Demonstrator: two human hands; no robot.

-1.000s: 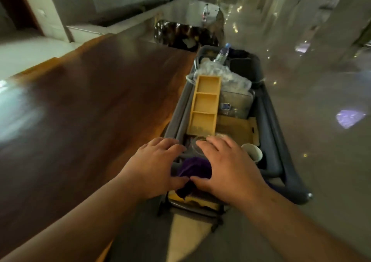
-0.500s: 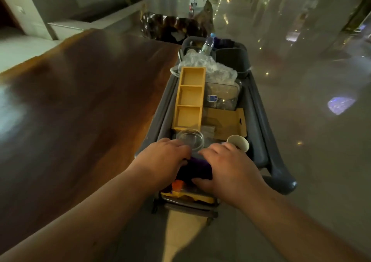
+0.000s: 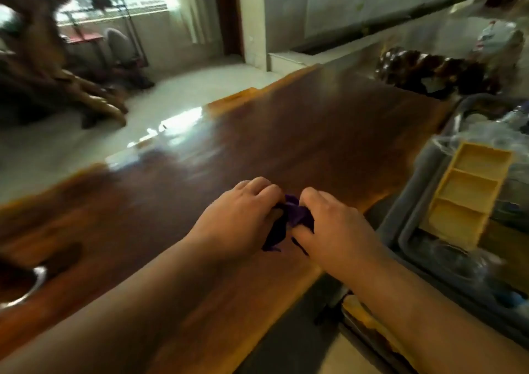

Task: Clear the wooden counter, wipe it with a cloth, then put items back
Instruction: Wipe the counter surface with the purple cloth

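Observation:
A purple cloth (image 3: 292, 219) is bunched between my two hands over the dark wooden counter (image 3: 257, 150), near its right edge. My left hand (image 3: 243, 219) grips the cloth from the left and my right hand (image 3: 335, 227) grips it from the right. Most of the cloth is hidden under my fingers. The counter top around my hands is bare and glossy. The frame is blurred by motion.
A grey cart (image 3: 423, 179) stands right of the counter, holding a yellow three-compartment tray (image 3: 469, 196), clear plastic items and a bottle. A metal bowl rim (image 3: 28, 285) shows at the counter's near left. A carved wooden piece (image 3: 429, 70) sits at the far end.
Both hands lifted the purple cloth out of the cart and carried it left onto the wooden counter. The view swung left with them.

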